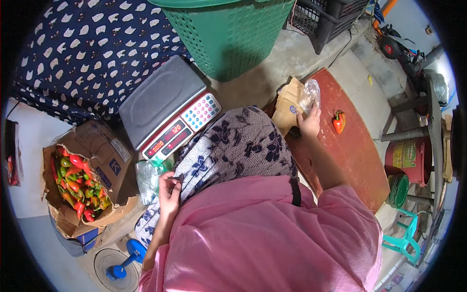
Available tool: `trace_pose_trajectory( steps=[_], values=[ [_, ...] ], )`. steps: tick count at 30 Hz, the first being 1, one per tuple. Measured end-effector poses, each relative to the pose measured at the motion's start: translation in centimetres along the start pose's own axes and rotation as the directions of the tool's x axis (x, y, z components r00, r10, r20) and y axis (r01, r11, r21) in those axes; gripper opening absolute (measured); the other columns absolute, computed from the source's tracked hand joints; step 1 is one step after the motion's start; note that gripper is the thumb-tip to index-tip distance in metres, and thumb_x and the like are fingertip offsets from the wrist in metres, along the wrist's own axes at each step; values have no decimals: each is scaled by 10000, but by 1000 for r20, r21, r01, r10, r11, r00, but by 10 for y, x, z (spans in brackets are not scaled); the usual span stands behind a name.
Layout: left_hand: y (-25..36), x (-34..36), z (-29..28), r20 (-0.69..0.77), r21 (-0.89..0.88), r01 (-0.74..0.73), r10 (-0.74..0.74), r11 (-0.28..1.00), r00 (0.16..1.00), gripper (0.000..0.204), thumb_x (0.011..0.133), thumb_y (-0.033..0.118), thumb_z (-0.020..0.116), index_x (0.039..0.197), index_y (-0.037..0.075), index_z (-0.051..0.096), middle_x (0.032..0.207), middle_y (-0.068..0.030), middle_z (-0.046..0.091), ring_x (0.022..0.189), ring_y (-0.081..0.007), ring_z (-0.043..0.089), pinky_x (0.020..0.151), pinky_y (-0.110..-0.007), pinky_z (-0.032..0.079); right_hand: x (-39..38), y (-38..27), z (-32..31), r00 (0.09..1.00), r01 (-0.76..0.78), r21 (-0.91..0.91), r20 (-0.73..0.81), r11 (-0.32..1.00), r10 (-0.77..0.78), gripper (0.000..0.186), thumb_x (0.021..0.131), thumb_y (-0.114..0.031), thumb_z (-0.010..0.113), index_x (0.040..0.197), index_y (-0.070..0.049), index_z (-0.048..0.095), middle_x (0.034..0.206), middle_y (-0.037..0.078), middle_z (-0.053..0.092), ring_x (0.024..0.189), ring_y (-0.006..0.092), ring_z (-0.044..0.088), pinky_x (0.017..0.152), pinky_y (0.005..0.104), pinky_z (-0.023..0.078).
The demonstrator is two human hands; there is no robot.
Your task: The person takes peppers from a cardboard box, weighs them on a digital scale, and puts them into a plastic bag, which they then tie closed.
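Note:
My right hand (309, 121) is on the right, with its fingers closed on the edge of a crumpled clear plastic bag (310, 95). The bag lies against a torn piece of brown cardboard (288, 104) on a reddish-brown board. Farther right on that board rests a red-orange pepper (339, 121), apart from the hand. My left hand (169, 192) is by my patterned skirt, its fingers curled in; what they hold, if anything, is hidden. Beside it hang clear plastic bags (147, 179) with a green tie. An open cardboard box (111, 160) of red and green peppers stands at the left.
A digital scale (163, 97) sits ahead of my left knee. Beyond it stands a green perforated basket (228, 39), with black crates (331, 19) behind. The reddish board (350, 165) spans my right side. Buckets (407, 158) and a small green chair (406, 238) are farther right; a fan (116, 270) is lower left.

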State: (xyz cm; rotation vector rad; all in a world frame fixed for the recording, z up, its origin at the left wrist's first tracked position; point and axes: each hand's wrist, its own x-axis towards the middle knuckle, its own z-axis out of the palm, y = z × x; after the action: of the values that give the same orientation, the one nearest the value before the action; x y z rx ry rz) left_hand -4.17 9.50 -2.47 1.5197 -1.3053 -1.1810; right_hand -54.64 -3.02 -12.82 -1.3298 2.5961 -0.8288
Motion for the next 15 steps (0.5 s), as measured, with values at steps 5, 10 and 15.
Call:
trace_pose_trajectory(
  steps=[5, 10, 15],
  values=[
    [-5, 2, -1, 2, -1, -9, 9, 1000, 1000, 393, 867, -48, 543, 1232, 68, 452, 915, -12, 493, 844, -102, 480, 793, -238, 398, 18, 33, -12, 944, 187, 5, -277, 982, -178, 663, 864, -343, 613, 1372, 11, 375, 1327, 254, 429, 1217, 430, 452, 1008, 463, 407],
    [-3, 1, 1, 4, 14, -1, 1, 1000, 1000, 398, 867, -46, 548, 1235, 71, 451, 903, -11, 496, 839, -103, 487, 783, -237, 400, 84, 83, -65, 842, 2, 28, -539, 1000, 13, 784, 837, -386, 670, 1372, 83, 340, 1373, 283, 388, 1298, 427, 365, 1106, 454, 290],
    [-13, 2, 1, -16, -29, -5, 4, 1000, 1000, 405, 871, -37, 556, 1240, 90, 450, 887, -11, 499, 839, -100, 487, 771, -240, 406, 75, 160, -74, 953, 213, -167, -181, 963, -242, 1004, 659, -338, 834, 1448, -27, 296, 1399, 248, 393, 1298, 415, 384, 1060, 482, 353]
  ],
)
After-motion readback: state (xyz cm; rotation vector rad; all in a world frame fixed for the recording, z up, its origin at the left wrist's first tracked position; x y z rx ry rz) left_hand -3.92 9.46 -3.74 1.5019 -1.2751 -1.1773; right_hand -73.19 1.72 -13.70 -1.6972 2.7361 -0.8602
